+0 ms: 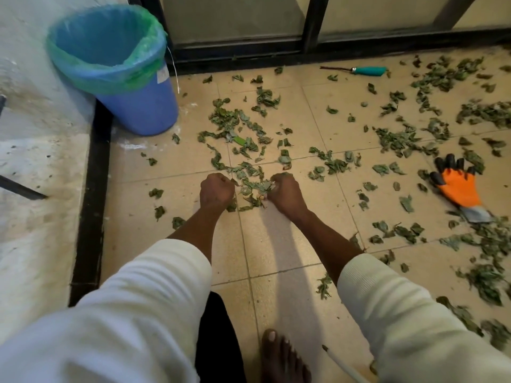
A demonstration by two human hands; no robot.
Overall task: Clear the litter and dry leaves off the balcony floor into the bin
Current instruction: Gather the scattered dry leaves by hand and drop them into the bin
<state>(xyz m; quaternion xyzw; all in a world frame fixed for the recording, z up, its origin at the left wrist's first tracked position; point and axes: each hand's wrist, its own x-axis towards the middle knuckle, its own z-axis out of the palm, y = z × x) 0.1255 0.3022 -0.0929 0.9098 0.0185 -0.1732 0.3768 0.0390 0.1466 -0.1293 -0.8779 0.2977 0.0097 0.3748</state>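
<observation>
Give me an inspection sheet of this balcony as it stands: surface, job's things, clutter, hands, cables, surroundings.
Surface: beige tiled floor, strewn with dry leaves, thickest to the right.
Job's things: blue bin with a green liner, upright at the far left by the wall; small leaf pile between the two hands.
Clutter: orange and black work glove lying flat at right; teal-handled hand tool on the floor near the door track.
Hands: left hand and right hand both down on the floor, fingers curled around leaves.
Cables: thin white cord hanging at the bin's side; white tube at the bottom edge, its nature unclear.
Surroundings: black-framed glass doors at the far side; raised pale ledge at left.
</observation>
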